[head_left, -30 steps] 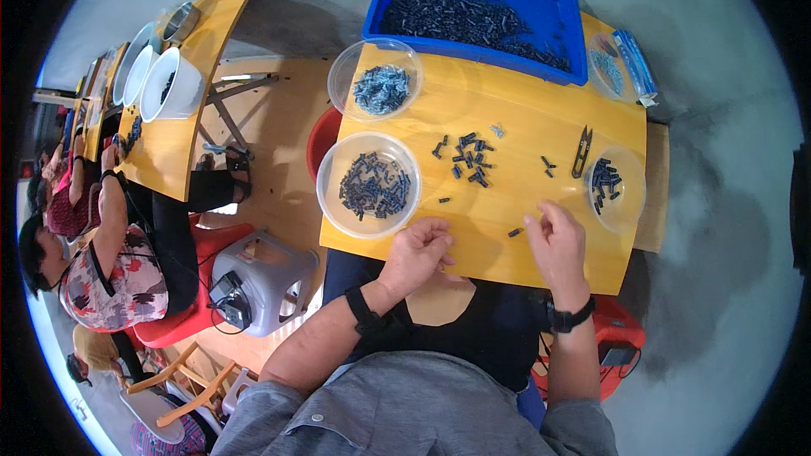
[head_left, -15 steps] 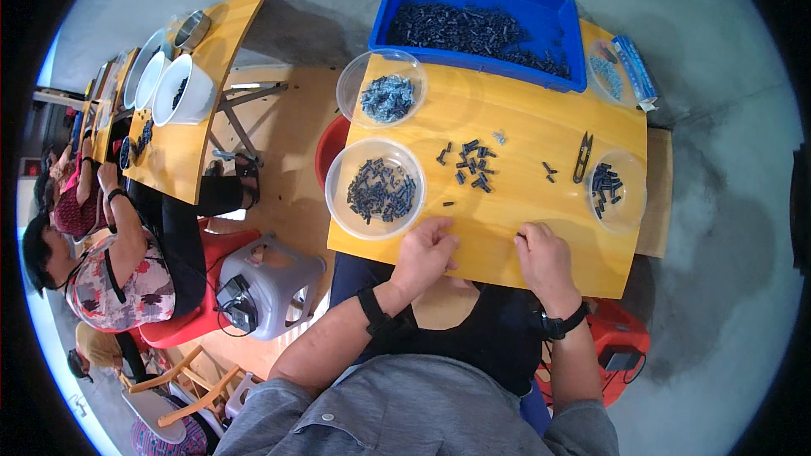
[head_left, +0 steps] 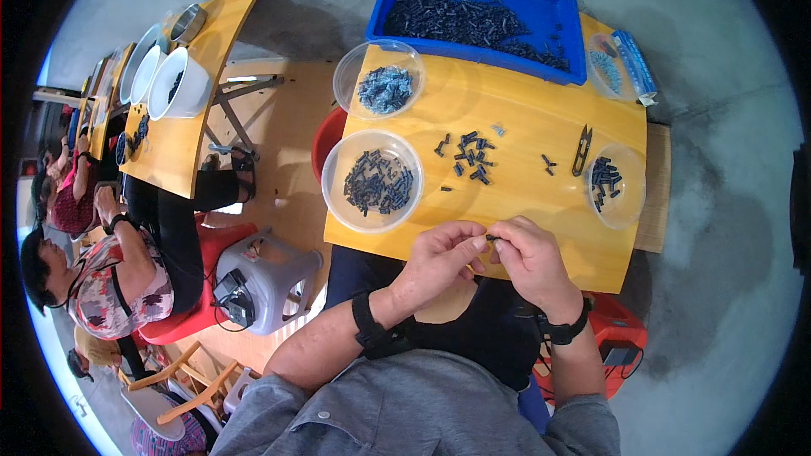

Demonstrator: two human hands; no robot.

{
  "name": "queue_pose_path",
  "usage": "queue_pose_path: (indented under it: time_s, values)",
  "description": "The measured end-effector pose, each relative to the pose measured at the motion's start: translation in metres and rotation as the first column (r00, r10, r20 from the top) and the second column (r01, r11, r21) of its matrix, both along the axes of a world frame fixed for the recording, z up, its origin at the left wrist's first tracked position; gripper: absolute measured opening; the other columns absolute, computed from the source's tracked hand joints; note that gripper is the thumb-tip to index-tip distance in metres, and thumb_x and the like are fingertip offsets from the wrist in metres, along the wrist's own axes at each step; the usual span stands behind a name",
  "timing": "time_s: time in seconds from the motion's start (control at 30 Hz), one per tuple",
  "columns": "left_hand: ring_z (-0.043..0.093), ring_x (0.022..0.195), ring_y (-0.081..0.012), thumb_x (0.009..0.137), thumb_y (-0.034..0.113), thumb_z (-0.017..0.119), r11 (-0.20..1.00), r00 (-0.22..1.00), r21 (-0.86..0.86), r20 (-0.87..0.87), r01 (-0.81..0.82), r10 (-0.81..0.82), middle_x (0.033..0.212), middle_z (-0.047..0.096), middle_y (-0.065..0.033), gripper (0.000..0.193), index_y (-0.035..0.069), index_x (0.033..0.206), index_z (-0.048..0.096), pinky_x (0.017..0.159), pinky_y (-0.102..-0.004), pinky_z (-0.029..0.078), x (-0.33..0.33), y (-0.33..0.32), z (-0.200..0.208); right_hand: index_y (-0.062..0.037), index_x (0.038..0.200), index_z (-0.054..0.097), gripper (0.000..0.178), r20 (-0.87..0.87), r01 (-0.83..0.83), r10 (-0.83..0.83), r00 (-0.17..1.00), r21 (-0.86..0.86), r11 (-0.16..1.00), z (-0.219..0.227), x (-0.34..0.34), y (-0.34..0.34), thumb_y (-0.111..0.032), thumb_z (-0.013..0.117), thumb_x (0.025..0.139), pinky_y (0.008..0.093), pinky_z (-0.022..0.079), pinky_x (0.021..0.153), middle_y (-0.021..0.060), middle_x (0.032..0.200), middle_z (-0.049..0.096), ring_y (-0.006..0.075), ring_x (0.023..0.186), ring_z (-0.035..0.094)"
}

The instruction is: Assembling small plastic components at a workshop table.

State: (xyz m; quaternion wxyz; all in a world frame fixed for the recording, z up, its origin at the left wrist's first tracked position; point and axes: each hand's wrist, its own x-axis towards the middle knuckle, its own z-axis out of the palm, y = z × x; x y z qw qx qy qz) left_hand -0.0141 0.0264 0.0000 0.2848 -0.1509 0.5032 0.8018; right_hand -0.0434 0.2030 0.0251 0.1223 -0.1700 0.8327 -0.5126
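Observation:
My left hand (head_left: 443, 260) and my right hand (head_left: 530, 260) meet over the near edge of the yellow table. Both are closed, their fingertips pinching a small black piece (head_left: 491, 238) whose kind I cannot make out. Beyond them lies a loose pile of small black cylindrical parts (head_left: 473, 155), with a single part (head_left: 446, 189) nearer to me. To the left, a clear round tub (head_left: 336, 215) holds many similar parts. Another clear tub (head_left: 623, 218) on the right contains fewer. Black thread snips (head_left: 583, 150) rest beside that right tub.
A blue tray (head_left: 473, 54) of black parts spans the table's far side. Left of it stands a tub (head_left: 346, 84) of light-blue and dark bits. A small tub (head_left: 606, 76) and a blue box (head_left: 634, 66) sit far right. Co-workers sit leftward at another table (head_left: 173, 152).
My hands were apart and have come together at the table's near edge. The right hand moved left with the small black piece, and the left hand's fingertips now touch it.

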Motion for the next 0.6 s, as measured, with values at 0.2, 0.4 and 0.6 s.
queue_pose_path:
  time_s: [0.2, 0.4, 0.6]
  values:
    - [0.062, 0.071, -0.0104, 0.092, 0.013, 0.058, 0.999, 0.998, 0.011, -0.036, 0.052, -0.052, 0.086, 0.065, -0.0049, 0.016, -0.001, 0.100, 0.062, 0.063, -0.0230, 0.051, 0.002, -0.005, 0.001, 0.0011, 0.091, 0.058, 0.011, 0.052, -0.038, 0.040, 0.998, -0.028, 0.999, 0.013, 0.005, -0.007, 0.001, 0.058, 0.081, 0.0354, 0.048, 0.062, 0.0156, 0.079, 0.060, 0.0309, 0.070, 0.061]
    - [0.062, 0.071, -0.0127, 0.093, 0.010, 0.056, 0.985, 0.998, 0.173, 0.049, 0.015, -0.024, 0.086, 0.066, -0.0075, 0.014, -0.002, 0.098, 0.063, 0.065, -0.0251, 0.052, 0.003, -0.009, 0.005, 0.0010, 0.088, 0.059, 0.008, 0.226, 0.110, -0.065, 0.972, -0.195, 0.975, 0.006, 0.014, -0.006, 0.003, 0.062, 0.080, 0.0292, 0.050, 0.060, 0.0108, 0.077, 0.061, 0.0196, 0.068, 0.062]
    - [0.062, 0.075, -0.0156, 0.094, 0.010, 0.053, 0.941, 0.994, 0.333, 0.105, -0.060, 0.026, 0.089, 0.066, -0.0095, 0.016, -0.002, 0.099, 0.063, 0.069, -0.0283, 0.053, 0.006, -0.009, 0.003, 0.0006, 0.086, 0.060, 0.007, 0.142, 0.114, -0.081, 0.987, -0.243, 0.963, 0.005, 0.014, -0.011, 0.002, 0.063, 0.080, 0.0277, 0.049, 0.060, 0.0092, 0.075, 0.061, 0.0171, 0.066, 0.061]
